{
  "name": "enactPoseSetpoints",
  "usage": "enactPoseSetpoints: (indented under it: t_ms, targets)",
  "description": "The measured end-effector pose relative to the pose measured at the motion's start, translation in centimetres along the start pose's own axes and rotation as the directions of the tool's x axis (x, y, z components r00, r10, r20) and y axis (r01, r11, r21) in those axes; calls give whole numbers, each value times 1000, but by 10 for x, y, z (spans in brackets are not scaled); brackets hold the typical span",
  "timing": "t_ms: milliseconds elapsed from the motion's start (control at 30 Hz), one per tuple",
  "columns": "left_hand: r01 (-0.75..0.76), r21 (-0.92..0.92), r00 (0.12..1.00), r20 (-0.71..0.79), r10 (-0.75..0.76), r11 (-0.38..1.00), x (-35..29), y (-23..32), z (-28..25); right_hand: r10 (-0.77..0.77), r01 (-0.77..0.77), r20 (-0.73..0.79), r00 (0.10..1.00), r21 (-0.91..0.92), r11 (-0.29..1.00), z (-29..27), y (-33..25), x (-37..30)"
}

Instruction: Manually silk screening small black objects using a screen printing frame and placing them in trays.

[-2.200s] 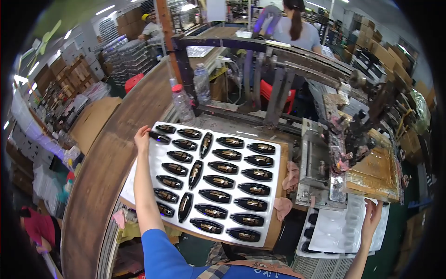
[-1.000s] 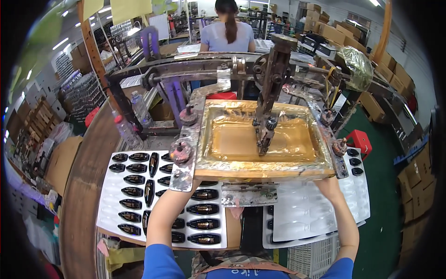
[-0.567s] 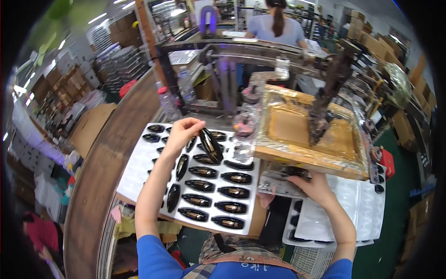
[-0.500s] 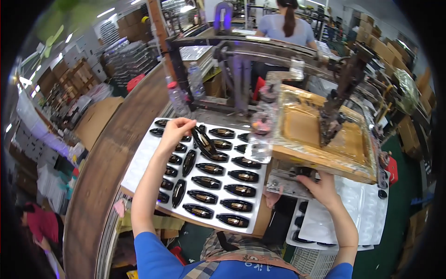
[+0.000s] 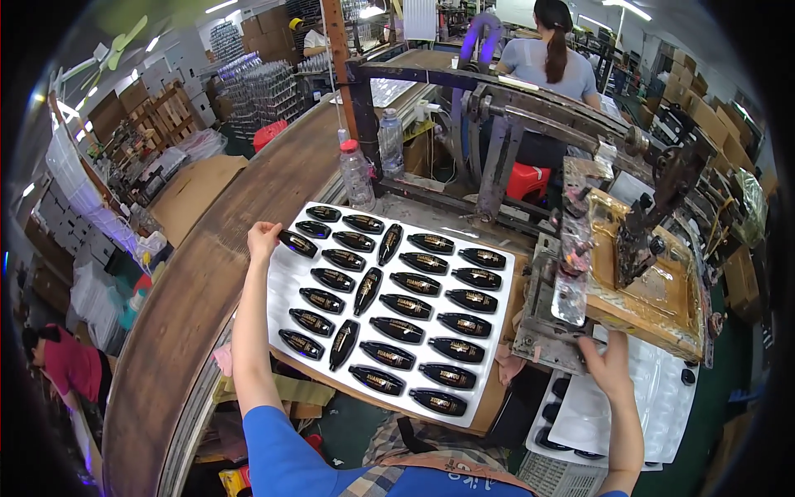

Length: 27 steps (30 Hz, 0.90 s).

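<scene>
My left hand [image 5: 264,239] pinches the end of a glossy black bottle-shaped piece [image 5: 296,243] with gold print. That piece rests at the left edge of a white tray [image 5: 286,282], where several similar black pieces lie in slanting rows and one upright column. Beside the metal plate [image 5: 548,356] of a press, my right hand [image 5: 611,367] has its thumb and fingers spread apart. The thumb touches the plate's edge, and the other fingertips reach the underside of a tilted wooden screen frame [image 5: 600,308], partly hidden.
Clear bottles [image 5: 356,176] stand behind the tray near a dark metal machine frame [image 5: 489,178]. To the left runs a long curved brown bench [image 5: 199,273]. At lower right lie stacked white moulded trays [image 5: 654,398] with black pieces. A person [image 5: 555,58] sits ahead; another bends at far left.
My left hand moved left and laid the carried black piece at the tray's left edge. My right hand drew back slightly from under the screen frame. The view shifted too.
</scene>
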<state>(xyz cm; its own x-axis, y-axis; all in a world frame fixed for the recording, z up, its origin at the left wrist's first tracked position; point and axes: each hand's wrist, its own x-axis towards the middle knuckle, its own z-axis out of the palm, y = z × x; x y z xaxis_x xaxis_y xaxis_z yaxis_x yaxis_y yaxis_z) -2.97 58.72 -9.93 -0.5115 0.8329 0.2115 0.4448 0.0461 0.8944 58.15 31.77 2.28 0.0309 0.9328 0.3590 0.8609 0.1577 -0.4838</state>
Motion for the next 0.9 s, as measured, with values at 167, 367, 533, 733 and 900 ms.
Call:
enactPoseSetpoints:
  t_ms: [167, 367, 533, 733, 900]
  targets:
    - [126, 163, 991, -71, -116, 978, 18, -31, 20, 223, -228, -333, 916, 24, 973, -29, 90, -49]
    - [37, 539, 997, -79, 7, 842, 1, -28, 27, 288, -359, -339, 896, -171, 918, -91, 281, -105]
    - [-215, 465, 973, 33, 226, 859, -14, -5, 71, 174, -430, -402, 899, -733, 527, -194, 456, -190]
    - [-480, 76, 839, 331, 432, 874, -106, 120, 100, 779, -853, -400, 483, -415, 316, -168, 389, -149]
    - [-797, -144, 460, 483, 745, 586, -192, 199, 135, 733, -823, -424, 531, -465, 327, -175, 380, -161]
